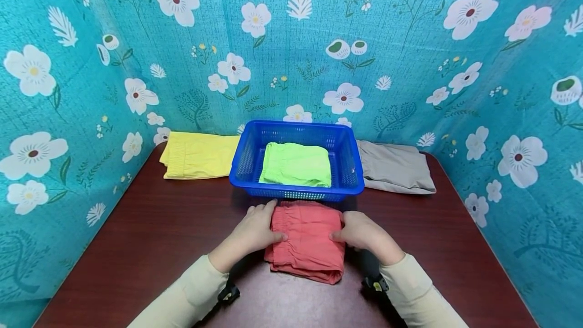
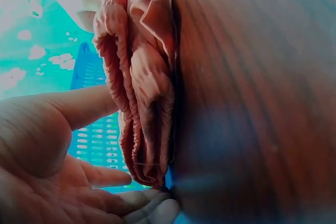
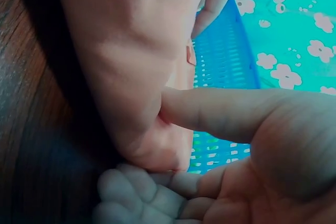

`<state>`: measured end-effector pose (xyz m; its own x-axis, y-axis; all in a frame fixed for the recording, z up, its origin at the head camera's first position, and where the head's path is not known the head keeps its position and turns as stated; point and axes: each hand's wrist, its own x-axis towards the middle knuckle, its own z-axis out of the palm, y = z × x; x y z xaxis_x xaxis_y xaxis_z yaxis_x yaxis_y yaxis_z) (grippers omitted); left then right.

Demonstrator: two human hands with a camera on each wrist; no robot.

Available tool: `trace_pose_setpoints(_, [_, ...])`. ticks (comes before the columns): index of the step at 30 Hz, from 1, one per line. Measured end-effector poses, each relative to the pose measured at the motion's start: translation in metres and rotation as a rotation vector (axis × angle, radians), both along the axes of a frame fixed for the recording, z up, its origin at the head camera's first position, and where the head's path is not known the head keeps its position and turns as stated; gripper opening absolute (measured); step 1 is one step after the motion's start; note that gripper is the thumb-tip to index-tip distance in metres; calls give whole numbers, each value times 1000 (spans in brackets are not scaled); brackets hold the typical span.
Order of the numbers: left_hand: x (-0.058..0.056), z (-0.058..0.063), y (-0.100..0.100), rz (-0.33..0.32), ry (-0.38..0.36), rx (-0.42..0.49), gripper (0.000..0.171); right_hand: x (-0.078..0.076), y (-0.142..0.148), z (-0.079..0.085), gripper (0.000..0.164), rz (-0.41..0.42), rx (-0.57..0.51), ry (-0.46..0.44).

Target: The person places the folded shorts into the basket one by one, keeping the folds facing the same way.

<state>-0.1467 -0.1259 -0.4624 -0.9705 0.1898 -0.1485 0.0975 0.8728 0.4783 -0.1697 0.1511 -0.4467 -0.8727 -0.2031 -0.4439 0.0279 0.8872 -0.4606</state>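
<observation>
Folded red pants (image 1: 309, 242) with a gathered elastic waistband lie on the table just in front of a blue basket (image 1: 297, 192). My left hand (image 1: 255, 229) holds their waistband side, thumb on top and fingers at the edge. At the opposite side my right hand (image 1: 366, 232) grips the folded edge, its thumb pressing into the cloth. The left wrist view shows the stacked layers of the waistband (image 2: 152, 77) between thumb and fingers. In the right wrist view the fingers (image 3: 142, 192) curl at the lower edge of the pants. Folded bright green pants (image 1: 297, 165) lie inside the basket.
Folded yellow pants (image 1: 205, 156) lie left of the basket, and a folded grey garment (image 1: 396, 166) lies to its right. A floral teal curtain (image 1: 291, 65) surrounds the back and sides of the dark brown table (image 1: 150, 252).
</observation>
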Motion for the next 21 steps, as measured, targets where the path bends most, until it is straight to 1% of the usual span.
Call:
trace_pose_setpoints(2, [-1,-2,0,-9,1,10,99,0,0,-2,26,-15,-21,-9])
trace_pose_setpoints(5, [-2,-4,0,3,2,51,99,-1,-1,-2,25,-24,-33,-11])
trace_pose_setpoints(9, [-5,-8,0,57,-12,129,100,-2,-1,-2,27,-18,-34,-6])
trace_pose_setpoints(12, [-7,-11,-1,97,-35,181,98,-2,-1,-2,27,-20,-39,-6])
trace_pose_setpoints(15, [-9,-13,-3,131,-62,207,94,-1,0,-2,26,-40,-37,-11])
trace_pose_setpoints(17, [-9,-12,-4,145,-77,211,88,0,1,-2,27,-49,-31,-13])
trace_pose_setpoints(21, [-9,-9,-4,144,-95,234,77,0,2,0,26,-41,-32,-7])
